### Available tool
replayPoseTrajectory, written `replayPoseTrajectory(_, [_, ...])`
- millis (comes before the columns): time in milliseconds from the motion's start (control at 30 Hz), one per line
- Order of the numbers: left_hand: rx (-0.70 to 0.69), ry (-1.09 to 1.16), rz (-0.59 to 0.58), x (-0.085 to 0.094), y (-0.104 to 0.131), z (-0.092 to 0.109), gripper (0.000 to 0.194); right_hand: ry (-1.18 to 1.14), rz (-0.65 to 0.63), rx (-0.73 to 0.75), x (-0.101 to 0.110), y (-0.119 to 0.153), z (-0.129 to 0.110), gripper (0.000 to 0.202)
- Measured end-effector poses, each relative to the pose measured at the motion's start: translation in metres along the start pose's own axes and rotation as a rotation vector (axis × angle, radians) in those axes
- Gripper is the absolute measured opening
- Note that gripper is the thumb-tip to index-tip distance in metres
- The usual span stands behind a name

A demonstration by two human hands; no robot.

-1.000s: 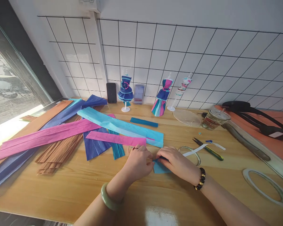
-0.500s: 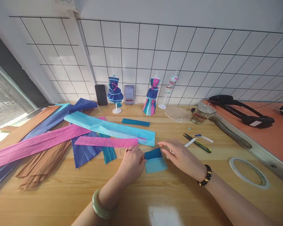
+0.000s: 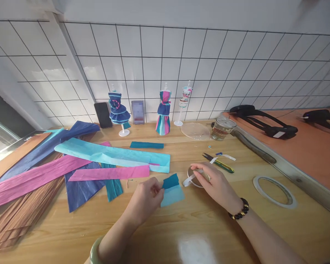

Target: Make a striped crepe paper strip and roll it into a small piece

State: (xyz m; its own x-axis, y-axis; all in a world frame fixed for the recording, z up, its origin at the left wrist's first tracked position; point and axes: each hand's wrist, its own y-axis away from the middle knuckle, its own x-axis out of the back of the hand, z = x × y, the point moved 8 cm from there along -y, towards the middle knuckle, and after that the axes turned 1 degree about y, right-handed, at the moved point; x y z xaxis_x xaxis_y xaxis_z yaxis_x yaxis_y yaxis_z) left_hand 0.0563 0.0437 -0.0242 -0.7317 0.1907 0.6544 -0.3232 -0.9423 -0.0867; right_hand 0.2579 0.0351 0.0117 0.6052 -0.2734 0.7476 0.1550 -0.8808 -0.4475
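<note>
At lower centre, a two-tone blue paper rectangle (image 3: 172,197) was pinched by the left hand (image 3: 147,194); rightward, a round white tape roll (image 3: 191,179) was reached by the right hand (image 3: 216,181), fingers parted, grip unclear; tape-dispensing seemed underway, careful pulling needed.

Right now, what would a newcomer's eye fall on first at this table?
Probably the three small mannequins before the tiled wall, then the pink, blue and brown strips overlapping at the left of the table. In front, the left hand holds a two-tone blue piece by its edge; the right hand is over a pale tape ring.
</note>
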Motion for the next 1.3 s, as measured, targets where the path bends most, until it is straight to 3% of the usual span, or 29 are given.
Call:
replayPoseTrajectory(167, [0.087, 0.13, 0.01, 0.0, -0.004, -0.005, 0.005, 0.034, 0.068, -0.079, 0.008, -0.002, 0.019, 0.018])
replayPoseTrajectory(300, [0.1, 0.122, 0.001, 0.0, -0.003, -0.004, 0.028, 0.12, 0.118, -0.18, 0.017, -0.001, 0.04, 0.022])
replayPoseTrajectory(400, [0.065, 0.077, -0.001, 0.001, -0.001, -0.002, 0.036, 0.249, 0.144, -0.281, 0.034, 0.003, 0.06, 0.025])
replayPoseTrajectory(533, [0.003, -0.001, 0.049, 0.002, 0.0, 0.001, 0.05, 0.49, 0.066, -0.375, 0.059, 0.01, 0.085, 0.02])
replayPoseTrajectory(633, [-0.035, -0.024, 0.073, 0.002, 0.001, 0.004, 0.052, 0.622, -0.049, -0.364, 0.06, 0.01, 0.095, 0.022])
replayPoseTrajectory(800, [-0.032, -0.032, 0.048, 0.003, 0.0, 0.006, 0.052, 0.699, -0.226, -0.202, 0.029, 0.0, 0.09, 0.023])
replayPoseTrajectory(900, [-0.025, -0.026, 0.021, 0.002, 0.0, 0.005, 0.053, 0.755, -0.294, -0.143, 0.021, -0.001, 0.083, 0.026])
replayPoseTrajectory(1133, [-0.003, 0.058, 0.079, 0.002, -0.001, 0.003, 0.053, 0.822, -0.387, -0.136, 0.054, 0.034, 0.088, 0.033])
replayPoseTrajectory(1267, [0.063, 0.15, 0.037, 0.001, -0.002, -0.001, 0.055, 0.795, -0.332, -0.193, 0.073, 0.066, 0.087, 0.049])
replayPoseTrajectory(1300, [0.078, 0.173, 0.029, 0.001, -0.003, -0.001, 0.055, 0.706, -0.257, -0.205, 0.076, 0.072, 0.079, 0.047])
